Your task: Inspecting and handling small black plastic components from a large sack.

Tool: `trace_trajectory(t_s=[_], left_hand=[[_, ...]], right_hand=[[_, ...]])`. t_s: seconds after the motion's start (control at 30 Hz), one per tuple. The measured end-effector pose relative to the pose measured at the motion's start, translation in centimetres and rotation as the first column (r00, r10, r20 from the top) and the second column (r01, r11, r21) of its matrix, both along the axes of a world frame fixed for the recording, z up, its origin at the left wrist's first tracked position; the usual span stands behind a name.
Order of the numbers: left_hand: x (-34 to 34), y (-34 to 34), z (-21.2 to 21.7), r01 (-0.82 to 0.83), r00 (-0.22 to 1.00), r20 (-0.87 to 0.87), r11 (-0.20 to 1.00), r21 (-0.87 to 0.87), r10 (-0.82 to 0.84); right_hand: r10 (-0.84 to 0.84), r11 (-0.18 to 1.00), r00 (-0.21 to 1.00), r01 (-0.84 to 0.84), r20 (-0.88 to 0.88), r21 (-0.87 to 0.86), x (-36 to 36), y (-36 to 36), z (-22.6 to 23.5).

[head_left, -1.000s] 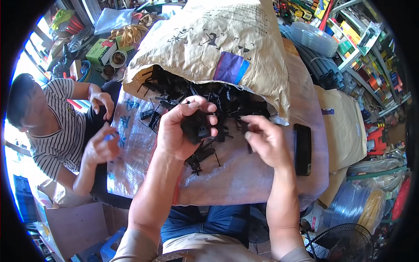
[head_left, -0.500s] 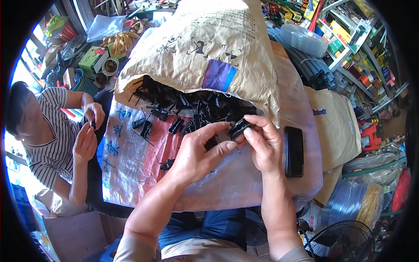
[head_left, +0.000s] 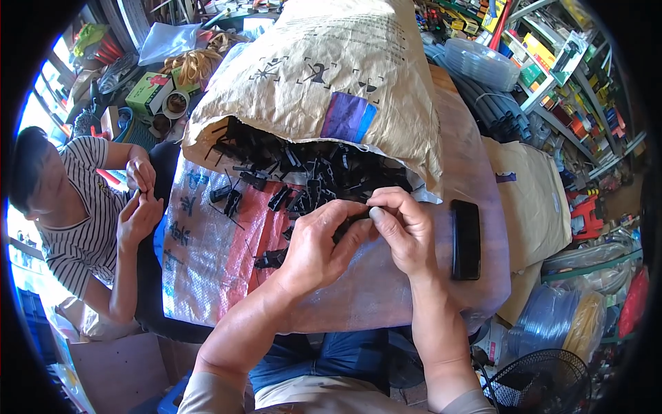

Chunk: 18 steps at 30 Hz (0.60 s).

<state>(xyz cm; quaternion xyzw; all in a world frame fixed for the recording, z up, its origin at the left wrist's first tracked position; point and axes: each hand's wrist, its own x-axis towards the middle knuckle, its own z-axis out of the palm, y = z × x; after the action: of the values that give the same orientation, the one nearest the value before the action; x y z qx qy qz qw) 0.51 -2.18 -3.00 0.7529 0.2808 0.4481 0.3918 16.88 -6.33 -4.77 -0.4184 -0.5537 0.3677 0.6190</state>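
Both hands met on one small black plastic part.

A second earlier the left hand (head_left: 317, 245) gripped a clump; now its fingers and the right hand (head_left: 403, 231) pinched a single black part (head_left: 350, 222) over the woven sheet (head_left: 207, 255), before the spilled pile (head_left: 310, 172) at the sack (head_left: 331, 76) mouth.

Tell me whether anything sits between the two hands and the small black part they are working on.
Nothing visible does. The left hand and the right hand already meet on the small black part, pinching it between their fingertips above the woven sack sheet, just in front of the pile of black parts.
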Motion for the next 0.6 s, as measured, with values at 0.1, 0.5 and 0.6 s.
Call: trace_trajectory(t_s=[0.1,0.5,0.6], left_hand=[[0.00,0.03,-0.05,0.000,1.000,-0.007,1.000,-0.009,-0.001],[0.34,-0.13,-0.35,-0.088,0.996,0.001,0.989,0.120,0.089],[0.61,-0.24,-0.51,-0.089,0.996,0.008,0.979,0.183,0.089]], right_hand=[[0.047,0.998,0.997,-0.049,-0.060,-0.030,0.06,0.03,0.18],[0.147,0.987,0.983,-0.152,-0.109,-0.042,0.36,0.12,-0.11],[0.179,0.984,0.976,-0.180,-0.128,-0.001,0.71,0.21,-0.69]])
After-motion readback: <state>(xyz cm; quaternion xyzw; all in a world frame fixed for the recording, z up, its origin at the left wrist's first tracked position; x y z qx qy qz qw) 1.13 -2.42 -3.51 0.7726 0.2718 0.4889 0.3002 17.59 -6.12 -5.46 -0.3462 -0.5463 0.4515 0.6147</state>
